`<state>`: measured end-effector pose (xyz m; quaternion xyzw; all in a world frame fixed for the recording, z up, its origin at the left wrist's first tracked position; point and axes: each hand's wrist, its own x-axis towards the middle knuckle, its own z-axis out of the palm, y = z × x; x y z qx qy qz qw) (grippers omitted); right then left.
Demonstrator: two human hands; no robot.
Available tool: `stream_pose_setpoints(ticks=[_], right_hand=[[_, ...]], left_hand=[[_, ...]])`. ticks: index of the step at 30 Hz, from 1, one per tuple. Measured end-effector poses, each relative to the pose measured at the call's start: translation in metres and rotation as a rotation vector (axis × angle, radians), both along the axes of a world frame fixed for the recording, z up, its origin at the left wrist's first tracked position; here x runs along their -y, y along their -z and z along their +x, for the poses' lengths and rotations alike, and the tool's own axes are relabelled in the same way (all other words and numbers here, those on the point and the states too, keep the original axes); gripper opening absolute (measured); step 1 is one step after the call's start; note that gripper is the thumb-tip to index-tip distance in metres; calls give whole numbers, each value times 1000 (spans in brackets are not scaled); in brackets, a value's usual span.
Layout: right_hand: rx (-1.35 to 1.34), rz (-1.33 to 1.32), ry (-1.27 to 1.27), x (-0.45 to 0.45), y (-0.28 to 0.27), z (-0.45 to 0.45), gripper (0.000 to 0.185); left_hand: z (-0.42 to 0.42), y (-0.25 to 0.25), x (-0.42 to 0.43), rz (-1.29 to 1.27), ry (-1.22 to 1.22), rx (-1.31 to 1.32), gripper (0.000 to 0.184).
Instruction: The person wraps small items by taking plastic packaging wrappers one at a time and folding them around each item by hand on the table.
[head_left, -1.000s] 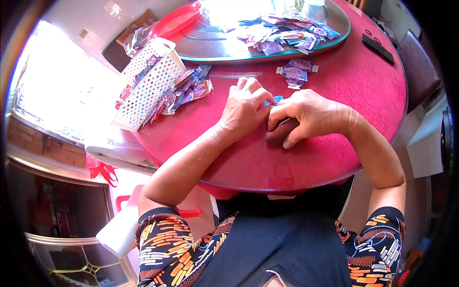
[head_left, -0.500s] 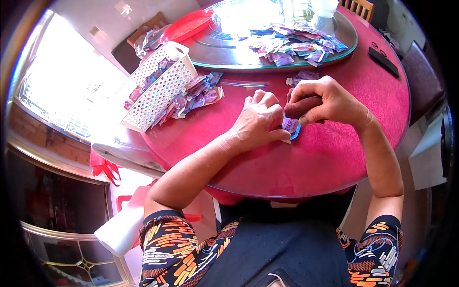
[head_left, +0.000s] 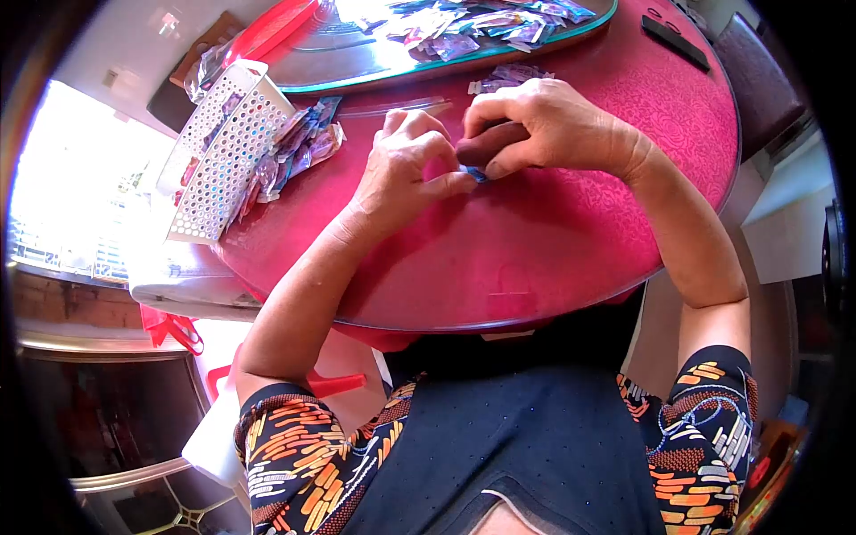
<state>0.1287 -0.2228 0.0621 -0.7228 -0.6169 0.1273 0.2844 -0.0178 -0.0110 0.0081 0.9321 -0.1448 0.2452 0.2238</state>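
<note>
My right hand (head_left: pixel 553 129) is closed around a smooth, dark reddish-brown, elongated object (head_left: pixel 492 143) whose kind I cannot make out. Just below it, a small blue and purple packet (head_left: pixel 475 173) shows between my two hands, mostly hidden. My left hand (head_left: pixel 406 165) pinches the near side of this packet with thumb and forefinger, its other fingers curled. Beyond my right hand lie a few similar wrapped packets (head_left: pixel 510 77) on the red tablecloth. Left of my left hand, a heap of purple packets (head_left: pixel 294 147) rests against a white perforated basket (head_left: pixel 227 174).
A glass turntable (head_left: pixel 357 67) at the far side carries a large pile of packets (head_left: pixel 473 31) and, at its left edge, a red tray (head_left: pixel 275 37). A black oblong object (head_left: pixel 675 43) lies at the far right. The round red table (head_left: pixel 499 276) curves close to my body.
The view has shifted, so the table and its contents sit further up and left. The packet between my hands now shows less; its printed face is out of sight. Both hands keep their grips.
</note>
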Motion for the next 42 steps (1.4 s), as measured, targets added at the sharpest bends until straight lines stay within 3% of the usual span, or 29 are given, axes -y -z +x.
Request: stream_pose_setpoints(ticks=[7,11,14,18,23,27,30,35,38,42], right_hand=[[-26,-104,-69,6,-8,5,31],[99,40,-103,-4,5,-3,32],[-87,11,7,-6,8,2,33],[-98,-14,123,-7,10,9,30],[138,75,-16,-6,12,5,32],[-115,-87,-103,4,-8,2,28],[-31,-48,-105,2,-6,-2,34],[230,89,95,-7,16,2,32],[341,113,33,-5,14,1,31],[276,112,-82,-3,10,-1,26]], left_hand=[[1,4,-1,24,-27,-16,21],[1,6,1,47,-66,-5,23],[-1,6,5,40,-79,-28,21],[-1,6,7,30,-71,-11,20],[0,7,9,33,-109,-1,21],[1,4,10,9,-125,-58,21],[3,7,10,-2,-122,0,22],[4,9,10,-47,-125,2,23],[3,8,8,-34,-113,2,22],[3,7,4,-59,-110,-59,19]])
